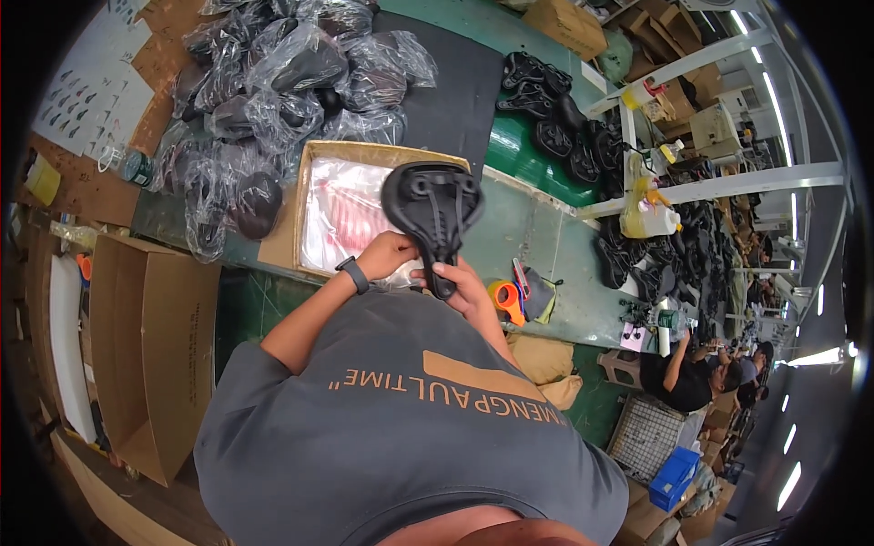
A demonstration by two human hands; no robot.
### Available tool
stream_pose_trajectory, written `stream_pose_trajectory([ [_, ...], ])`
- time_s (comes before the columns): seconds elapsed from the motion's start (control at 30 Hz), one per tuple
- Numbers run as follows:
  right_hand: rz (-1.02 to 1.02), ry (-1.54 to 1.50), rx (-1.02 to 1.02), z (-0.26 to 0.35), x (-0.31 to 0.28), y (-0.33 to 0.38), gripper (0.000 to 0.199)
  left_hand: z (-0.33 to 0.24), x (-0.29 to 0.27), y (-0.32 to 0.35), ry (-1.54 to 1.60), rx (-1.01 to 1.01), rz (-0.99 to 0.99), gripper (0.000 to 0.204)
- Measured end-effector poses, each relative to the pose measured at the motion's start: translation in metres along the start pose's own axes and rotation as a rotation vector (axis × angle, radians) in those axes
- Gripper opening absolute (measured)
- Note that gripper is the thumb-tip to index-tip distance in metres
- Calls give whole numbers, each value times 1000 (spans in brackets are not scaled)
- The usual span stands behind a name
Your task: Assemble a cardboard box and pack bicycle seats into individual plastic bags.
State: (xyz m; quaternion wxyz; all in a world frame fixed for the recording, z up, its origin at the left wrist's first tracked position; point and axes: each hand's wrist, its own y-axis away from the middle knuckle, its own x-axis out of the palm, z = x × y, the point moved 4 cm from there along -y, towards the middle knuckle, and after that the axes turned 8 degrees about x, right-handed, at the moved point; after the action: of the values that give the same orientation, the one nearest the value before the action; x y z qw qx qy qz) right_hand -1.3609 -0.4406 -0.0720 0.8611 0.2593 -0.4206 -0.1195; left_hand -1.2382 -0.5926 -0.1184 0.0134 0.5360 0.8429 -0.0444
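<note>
I hold a black bicycle saddle [431,202] upside down over the green workbench [528,246], its rails facing me. My right hand [458,280] grips the narrow nose of the saddle. My left hand [386,254], with a dark watch on the wrist, touches the saddle's near left side. Just behind my hands a shallow cardboard box [314,155] holds a stack of clear plastic bags [339,218].
A pile of bagged saddles [273,82] fills the far left. Bare black saddles [555,127] lie far right. An orange tape dispenser [505,300] and a yellowish jug [648,217] sit to the right. An open carton [146,355] stands left. Seated people [692,373] work at the right.
</note>
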Motion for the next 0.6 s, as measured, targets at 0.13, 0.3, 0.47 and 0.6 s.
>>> stream_pose_trajectory([
  [0.13, -67, 5, 29, 0, -2, -11, 36, -15, -23, 36, 398, -293, -87, 23],
  [0.3, 15, -255, -80, 7, -23, 10, 39, -47, -124, 77, 1264, -68, -669, 23],
  [0.47, 97, 178, -191, 43, 26, 39, 53, -44, -182, 88, 712, -179, -744, 24],
  [0.6, -155, 465, -346, 55, 70, 45, 63, -81, -130, 47, 509, -188, -500, 17],
])
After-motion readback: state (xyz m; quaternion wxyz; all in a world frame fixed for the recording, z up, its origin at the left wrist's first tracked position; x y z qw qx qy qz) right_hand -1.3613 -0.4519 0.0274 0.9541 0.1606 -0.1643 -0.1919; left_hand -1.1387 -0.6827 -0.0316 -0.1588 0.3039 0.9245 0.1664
